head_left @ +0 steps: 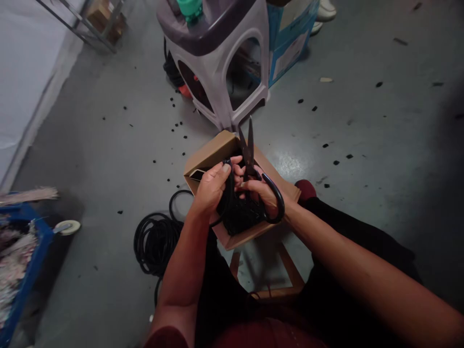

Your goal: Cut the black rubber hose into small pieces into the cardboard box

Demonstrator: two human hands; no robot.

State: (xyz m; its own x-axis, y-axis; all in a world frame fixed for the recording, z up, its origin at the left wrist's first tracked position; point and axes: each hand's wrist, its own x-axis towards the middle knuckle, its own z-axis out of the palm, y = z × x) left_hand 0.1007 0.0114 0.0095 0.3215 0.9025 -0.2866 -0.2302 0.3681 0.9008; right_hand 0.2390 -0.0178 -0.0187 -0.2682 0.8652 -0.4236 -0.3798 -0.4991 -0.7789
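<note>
Over an open cardboard box [212, 153], my left hand [212, 187] is closed, thumb on top, around the end of a black cord [228, 195]. My right hand [261, 191] grips a pair of scissors [249, 153] with black looped handles. The blades stand parted and point away from me, with nothing between them. Fingertips of the two hands meet or nearly meet beside the cord. Small dark pieces [241, 220] fill the lower part of the box; they are too dim to make out singly. A coil of the same black cord [156, 244] lies left of my forearm.
A grey plastic stool [213, 72] stands just beyond the box, with a green object [190, 8] on it. Beside it are a blue carton [288, 48] and a person's shoe [326, 10]. At left sits a blue crate [41, 237] of scraps. Black bits are strewn across the floor.
</note>
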